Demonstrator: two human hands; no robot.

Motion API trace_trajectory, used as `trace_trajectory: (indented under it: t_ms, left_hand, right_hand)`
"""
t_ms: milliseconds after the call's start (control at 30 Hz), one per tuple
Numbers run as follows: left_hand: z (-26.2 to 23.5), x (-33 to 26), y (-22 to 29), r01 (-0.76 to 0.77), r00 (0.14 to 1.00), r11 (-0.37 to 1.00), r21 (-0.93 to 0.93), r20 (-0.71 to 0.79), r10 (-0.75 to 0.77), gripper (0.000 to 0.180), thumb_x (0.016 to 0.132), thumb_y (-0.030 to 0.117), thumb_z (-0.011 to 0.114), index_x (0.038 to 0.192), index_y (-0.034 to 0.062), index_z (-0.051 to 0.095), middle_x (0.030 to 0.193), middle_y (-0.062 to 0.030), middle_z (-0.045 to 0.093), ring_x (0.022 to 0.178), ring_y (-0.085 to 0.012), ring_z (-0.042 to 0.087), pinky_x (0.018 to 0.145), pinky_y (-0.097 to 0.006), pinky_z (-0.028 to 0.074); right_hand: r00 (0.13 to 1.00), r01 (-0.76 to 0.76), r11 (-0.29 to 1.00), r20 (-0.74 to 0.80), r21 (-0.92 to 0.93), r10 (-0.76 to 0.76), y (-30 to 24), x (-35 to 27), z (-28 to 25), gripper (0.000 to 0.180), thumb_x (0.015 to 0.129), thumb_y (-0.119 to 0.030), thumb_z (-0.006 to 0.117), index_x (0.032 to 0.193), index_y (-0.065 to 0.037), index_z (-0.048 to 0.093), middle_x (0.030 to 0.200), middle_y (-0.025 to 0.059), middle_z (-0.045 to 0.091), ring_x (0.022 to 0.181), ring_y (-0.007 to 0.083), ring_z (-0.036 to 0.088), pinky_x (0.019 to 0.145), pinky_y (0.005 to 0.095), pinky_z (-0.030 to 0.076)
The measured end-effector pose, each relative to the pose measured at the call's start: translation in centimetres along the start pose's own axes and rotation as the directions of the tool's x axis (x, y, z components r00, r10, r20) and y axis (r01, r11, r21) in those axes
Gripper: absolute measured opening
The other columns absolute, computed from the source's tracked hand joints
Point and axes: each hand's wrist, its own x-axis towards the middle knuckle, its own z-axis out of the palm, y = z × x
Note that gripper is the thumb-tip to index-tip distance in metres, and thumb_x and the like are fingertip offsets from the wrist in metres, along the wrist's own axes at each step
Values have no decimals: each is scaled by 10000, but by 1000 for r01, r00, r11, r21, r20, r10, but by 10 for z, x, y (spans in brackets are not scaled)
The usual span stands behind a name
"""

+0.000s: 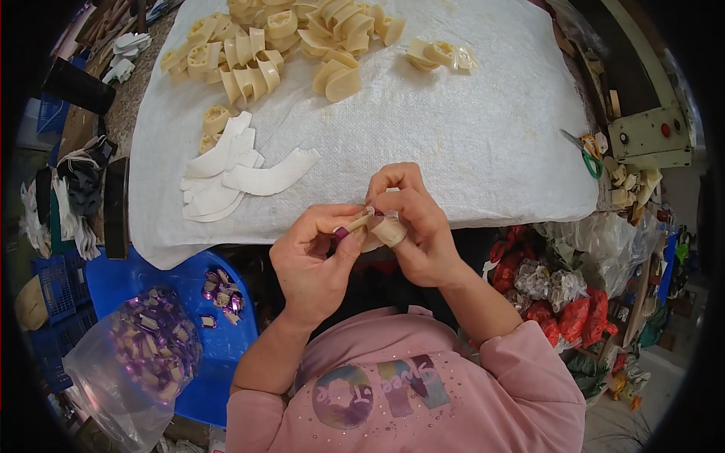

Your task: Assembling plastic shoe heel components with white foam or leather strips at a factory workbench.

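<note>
Close to the table's near edge, both my hands are closed on one small cream curved piece (388, 231) with purple bits showing on it. My left hand (311, 260) pinches its left end between thumb and fingers, where a shiny purple part (341, 232) shows. My right hand (415, 230) grips the other end, fingertips bent over the top; fingers partly hide the piece. Just beyond my left hand lie flat white curved cutouts (273, 174), overlapping. Farther off is a heap of cream curled pieces (253, 72), and another small cluster (438, 55) lies apart to the right.
A white woven sheet (483, 143) covers the table. Scissors with green and orange handles (589, 153) lie at its right edge. At lower left a blue chair-like seat (211, 370) bears a clear bag of shiny purple pieces (155, 340). Red plastic bags (578, 321) are piled at right.
</note>
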Motion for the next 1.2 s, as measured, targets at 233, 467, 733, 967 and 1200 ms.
trace_trajectory:
  t_ms: [233, 467, 733, 967, 1200]
  left_hand:
    - [1, 2, 2, 59, 998, 996, -62, -26, -61, 104, 852, 34, 639, 912, -40, 596, 990, -123, 628, 886, -141, 594, 765, -257, 497]
    - [-1, 1, 1, -225, 974, 887, 403, 78, 212, 139, 819, 119, 697, 883, 20, 623, 1035, -133, 571, 1042, -207, 490, 847, -322, 434]
    - [-15, 3, -7, -486, 866, 722, 491, 158, 475, 139, 741, 144, 741, 849, 82, 681, 1109, -130, 457, 954, -250, 467, 798, -335, 404]
    - [-16, 9, 12, -227, 967, 919, 324, 191, 172, 464, 931, 363, 468, 1233, 16, 532, 1120, -150, 501, 1042, -241, 486, 836, -344, 410]
    - [-3, -1, 5, 322, 928, 925, -203, 261, -266, 477, 927, 187, 326, 1342, -42, 281, 1107, -124, 491, 939, -137, 517, 832, -276, 420]
  right_hand:
    - [980, -199, 916, 63, 349, 189, -5, 4, -1, 157, 753, -31, 585, 902, -70, 550, 945, 80, 518, 932, 264, 444, 827, 360, 344]
    - [993, 115, 963, 8, -245, -117, -9, 4, -9, 113, 807, -147, 641, 871, -95, 564, 953, 42, 546, 955, 248, 461, 889, 375, 322]
    - [846, -529, 736, 332, 422, 417, -8, 10, -27, 455, 749, -154, 735, 1155, -37, 567, 1010, 74, 614, 985, 162, 555, 883, 324, 429]
    - [997, 17, 994, 71, 109, -25, -5, 9, -25, 511, 690, -93, 765, 1154, -54, 555, 978, 77, 659, 914, 204, 613, 815, 331, 478]
    - [983, 60, 994, 170, 90, -75, 2, 1, -10, 510, 699, -112, 754, 1166, -69, 553, 1045, 79, 614, 906, 233, 583, 791, 336, 475]
